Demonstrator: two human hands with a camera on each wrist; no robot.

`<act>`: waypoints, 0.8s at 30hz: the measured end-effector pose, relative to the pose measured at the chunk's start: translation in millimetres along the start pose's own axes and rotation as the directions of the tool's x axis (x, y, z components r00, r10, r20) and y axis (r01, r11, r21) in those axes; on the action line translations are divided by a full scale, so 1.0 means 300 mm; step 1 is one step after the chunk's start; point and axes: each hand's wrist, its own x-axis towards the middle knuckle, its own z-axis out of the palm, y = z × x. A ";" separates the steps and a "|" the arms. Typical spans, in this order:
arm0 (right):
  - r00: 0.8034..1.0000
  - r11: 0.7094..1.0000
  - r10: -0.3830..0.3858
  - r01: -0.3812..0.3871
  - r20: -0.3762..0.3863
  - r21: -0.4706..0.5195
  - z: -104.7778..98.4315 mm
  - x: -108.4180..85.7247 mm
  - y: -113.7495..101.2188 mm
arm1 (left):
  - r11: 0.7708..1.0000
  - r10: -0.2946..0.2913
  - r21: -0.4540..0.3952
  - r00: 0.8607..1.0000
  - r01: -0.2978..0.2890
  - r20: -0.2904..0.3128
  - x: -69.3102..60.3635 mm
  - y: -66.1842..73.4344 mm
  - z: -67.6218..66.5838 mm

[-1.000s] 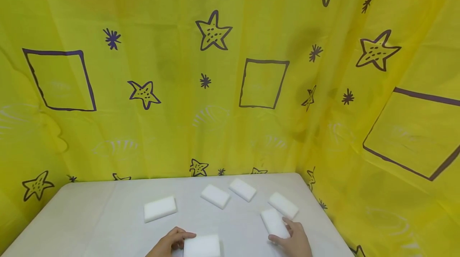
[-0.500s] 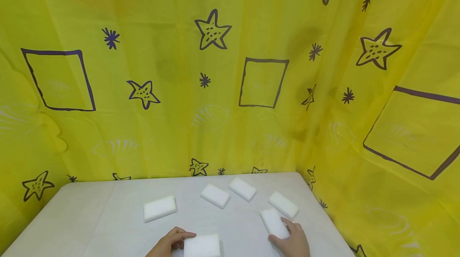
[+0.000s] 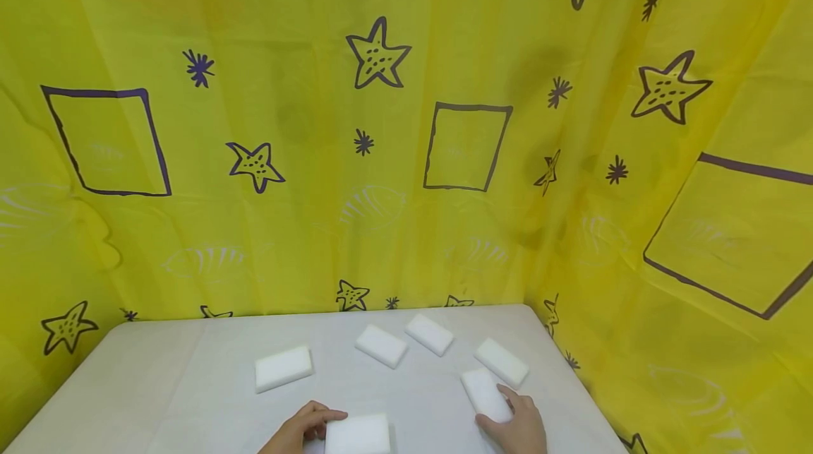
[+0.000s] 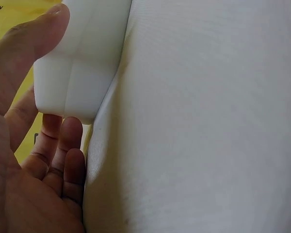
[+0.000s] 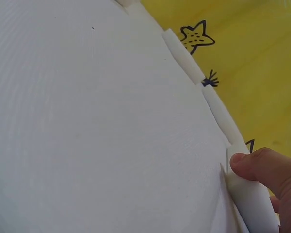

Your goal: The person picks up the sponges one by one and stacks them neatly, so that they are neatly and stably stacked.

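Observation:
My left hand (image 3: 305,430) holds a white block-shaped sponge (image 3: 358,435) near the table's front edge, gripping it at its left end. In the left wrist view the thumb lies on one face of this sponge (image 4: 80,63), the fingers are bent at its end, and a faint line runs along it. Farther right, my right hand (image 3: 522,426) grips another white sponge (image 3: 484,393) between thumb and fingers. The right wrist view shows the thumb pressed on that sponge (image 5: 250,194), with most of the other fingers hidden behind it. Both sponges are at the tabletop.
Several more white sponges lie flat on the white-covered table (image 3: 190,383): one at left (image 3: 284,368), two at the back, and one (image 3: 502,362) just behind the right-hand sponge. A yellow curtain (image 3: 317,228) with starfish drawings hangs behind the table and along its right side.
The right hand has shifted very slightly, its fingers settling lower along its sponge. The left hand and all the sponges stay where they were.

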 end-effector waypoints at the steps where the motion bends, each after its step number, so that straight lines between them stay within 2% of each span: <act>1: 1.000 1.000 0.003 -0.003 0.002 0.000 0.000 0.001 0.000 | 1.000 0.002 0.000 1.000 -0.002 -0.001 0.000 0.000 0.000; 7: 1.000 1.000 0.020 -0.020 0.018 0.007 0.001 0.009 0.003 | 1.000 0.026 -0.009 1.000 -0.026 -0.002 -0.001 -0.003 -0.001; 14: 0.999 1.000 0.021 -0.021 0.029 0.000 -0.004 0.009 0.000 | 0.996 0.087 -0.016 0.996 -0.087 0.007 -0.001 -0.011 -0.005; 24: 0.999 1.000 0.009 -0.010 0.046 0.008 -0.025 -0.001 -0.013 | 0.996 0.086 0.002 0.996 -0.086 -0.007 -0.002 -0.006 -0.002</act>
